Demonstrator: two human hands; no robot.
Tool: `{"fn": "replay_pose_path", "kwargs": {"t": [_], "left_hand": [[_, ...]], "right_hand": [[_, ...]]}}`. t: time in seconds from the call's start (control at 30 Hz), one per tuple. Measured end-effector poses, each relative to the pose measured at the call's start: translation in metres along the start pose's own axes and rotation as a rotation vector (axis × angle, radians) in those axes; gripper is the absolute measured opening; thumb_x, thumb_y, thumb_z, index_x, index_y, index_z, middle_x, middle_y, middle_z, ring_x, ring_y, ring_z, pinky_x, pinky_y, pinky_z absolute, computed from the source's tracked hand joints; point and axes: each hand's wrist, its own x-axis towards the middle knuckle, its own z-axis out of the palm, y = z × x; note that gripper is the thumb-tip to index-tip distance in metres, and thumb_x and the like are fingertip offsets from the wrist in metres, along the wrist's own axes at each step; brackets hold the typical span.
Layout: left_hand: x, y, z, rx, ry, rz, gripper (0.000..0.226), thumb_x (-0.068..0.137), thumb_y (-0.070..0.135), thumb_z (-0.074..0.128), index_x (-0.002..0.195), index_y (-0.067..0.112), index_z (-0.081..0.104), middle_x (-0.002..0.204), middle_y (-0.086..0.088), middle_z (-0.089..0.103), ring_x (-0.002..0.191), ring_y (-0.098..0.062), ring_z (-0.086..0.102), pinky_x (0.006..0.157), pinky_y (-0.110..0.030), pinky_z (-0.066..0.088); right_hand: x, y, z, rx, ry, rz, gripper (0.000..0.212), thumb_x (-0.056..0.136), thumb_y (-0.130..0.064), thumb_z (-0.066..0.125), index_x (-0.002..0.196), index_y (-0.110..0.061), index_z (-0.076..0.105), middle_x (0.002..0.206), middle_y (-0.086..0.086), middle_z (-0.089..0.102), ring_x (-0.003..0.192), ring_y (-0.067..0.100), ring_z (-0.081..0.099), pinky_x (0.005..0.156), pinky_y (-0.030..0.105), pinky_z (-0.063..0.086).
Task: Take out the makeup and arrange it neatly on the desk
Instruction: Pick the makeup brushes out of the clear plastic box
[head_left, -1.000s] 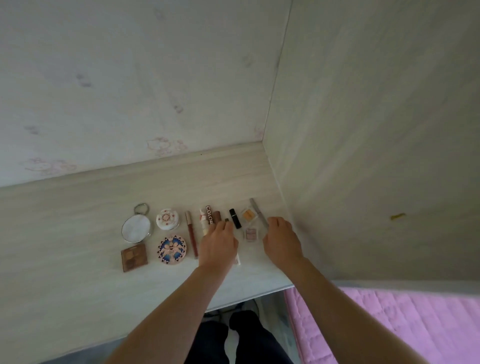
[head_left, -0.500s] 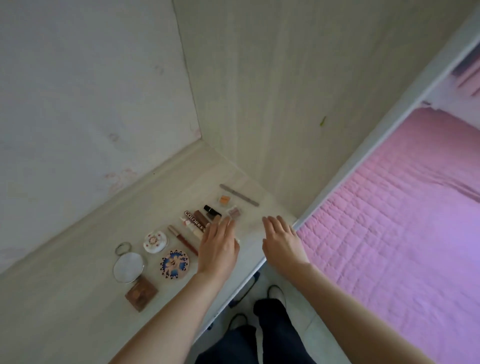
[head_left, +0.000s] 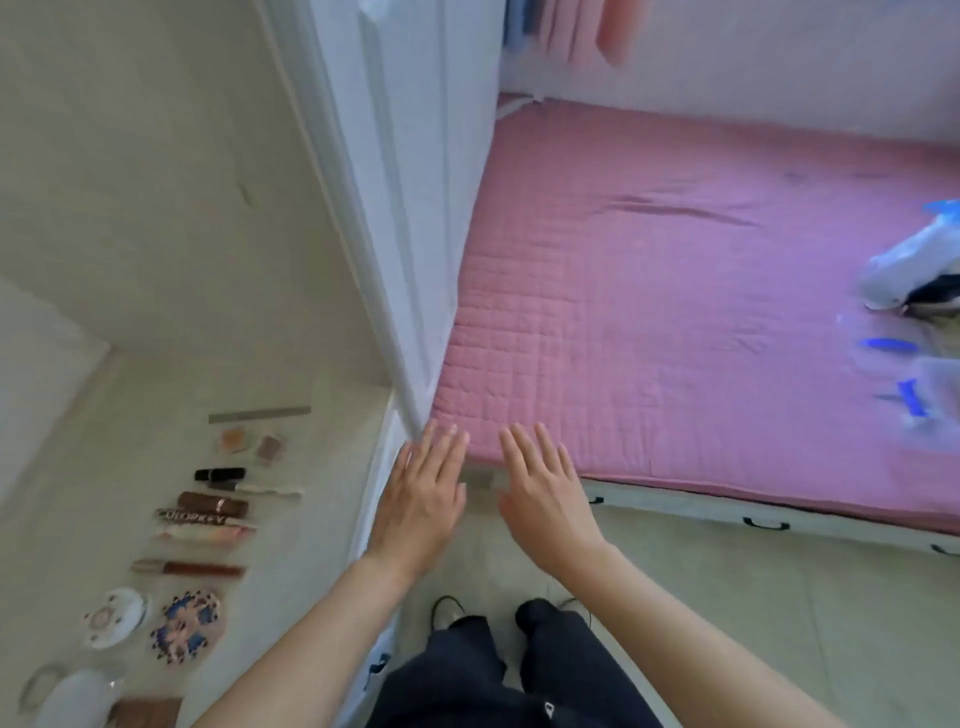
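left hand (head_left: 423, 499): flat, fingers straight, holds nothing, past desk edge
right hand (head_left: 543, 493): flat, fingers spread, empty
makeup (head_left: 208, 512): laid in a row on desk (head_left: 322, 457), left of hands
bed (head_left: 675, 312): pink quilt, white bag (head_left: 914, 265) on it, contents unclear

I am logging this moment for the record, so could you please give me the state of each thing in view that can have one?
left hand: open, fingers straight, holding nothing, past the desk edge.
right hand: open, fingers straight, holding nothing.
black lipstick: lying flat on the desk, capped.
brown tube: lying flat, in the row.
patterned round compact: closed, flat on the desk.
white round compact: closed, flat.
pink mattress: a white bag lies on it.
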Motion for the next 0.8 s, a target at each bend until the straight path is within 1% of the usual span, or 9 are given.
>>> {"fn": "replay_pose_path", "kwargs": {"t": [0.07,0.1,0.17,0.27,0.33,0.43,0.5,0.67,0.8], "left_hand": [[0.015,0.027,0.007,0.000,-0.052,0.057,0.055,0.094,0.028,0.038,0.146,0.010,0.038,0.150,-0.007,0.039,0.143,-0.026,0.028,0.114,-0.047,0.030],[0.022,0.041,0.011,0.003,-0.077,0.082,0.055,0.094,0.028,0.040,0.146,0.010,0.037,0.150,-0.007,0.040,0.143,-0.027,0.028,0.114,-0.048,0.030],[0.037,0.073,0.018,0.019,-0.114,0.142,0.054,0.094,0.031,0.036,0.144,0.010,0.039,0.148,-0.008,0.042,0.142,-0.028,0.030,0.113,-0.049,0.031],[0.056,0.125,0.031,0.018,-0.155,0.241,0.056,0.092,0.034,0.031,0.141,0.010,0.044,0.144,-0.008,0.047,0.139,-0.028,0.035,0.112,-0.048,0.033],[0.067,0.161,0.042,0.018,-0.171,0.316,0.054,0.093,0.032,0.038,0.141,0.009,0.045,0.144,-0.007,0.048,0.139,-0.028,0.036,0.112,-0.047,0.034],[0.080,0.215,0.061,-0.010,-0.214,0.399,0.056,0.090,0.025,0.058,0.142,0.010,0.042,0.145,-0.007,0.046,0.141,-0.027,0.033,0.113,-0.046,0.033],[0.084,0.251,0.072,-0.027,-0.253,0.447,0.059,0.088,0.024,0.061,0.143,0.009,0.041,0.146,-0.007,0.046,0.141,-0.027,0.031,0.113,-0.045,0.031],[0.091,0.333,0.097,-0.027,-0.312,0.640,0.055,0.090,0.028,0.033,0.140,0.008,0.047,0.143,-0.007,0.048,0.140,-0.028,0.035,0.112,-0.045,0.034],[0.099,0.390,0.111,-0.035,-0.340,0.773,0.055,0.089,0.028,0.033,0.137,0.008,0.050,0.142,-0.007,0.050,0.138,-0.029,0.037,0.112,-0.045,0.034]], "right_hand": [[-0.017,0.023,-0.004,0.040,0.000,0.095,0.068,0.095,-0.028,0.047,0.152,-0.007,0.014,0.159,0.010,0.015,0.147,0.036,0.005,0.118,0.052,0.014],[-0.026,0.034,-0.006,0.056,0.006,0.146,0.068,0.096,-0.030,0.046,0.152,-0.008,0.013,0.159,0.010,0.015,0.147,0.037,0.005,0.118,0.052,0.015],[-0.041,0.059,-0.010,0.076,0.045,0.249,0.069,0.094,-0.033,0.052,0.150,-0.006,0.022,0.156,0.012,0.026,0.144,0.039,0.016,0.115,0.053,0.024],[-0.068,0.102,-0.012,0.063,0.084,0.381,0.072,0.084,-0.037,0.066,0.141,-0.004,0.039,0.143,0.014,0.047,0.135,0.040,0.038,0.104,0.053,0.041],[-0.090,0.132,-0.013,0.068,0.123,0.461,0.072,0.081,-0.036,0.071,0.139,-0.003,0.043,0.139,0.014,0.051,0.132,0.039,0.043,0.100,0.053,0.045],[-0.126,0.175,-0.016,0.078,0.134,0.578,0.073,0.078,-0.034,0.074,0.137,-0.002,0.046,0.137,0.014,0.054,0.129,0.039,0.046,0.099,0.052,0.046],[-0.150,0.202,-0.015,0.083,0.120,0.658,0.074,0.074,-0.034,0.076,0.135,-0.002,0.048,0.134,0.014,0.056,0.127,0.039,0.049,0.096,0.052,0.047],[-0.206,0.256,-0.013,0.127,0.122,0.846,0.071,0.079,-0.036,0.072,0.136,-0.002,0.047,0.133,0.013,0.056,0.128,0.038,0.048,0.099,0.051,0.046],[-0.245,0.287,-0.010,0.176,0.102,1.006,0.066,0.090,-0.039,0.057,0.143,-0.004,0.038,0.141,0.013,0.049,0.136,0.036,0.038,0.106,0.049,0.040]]}}
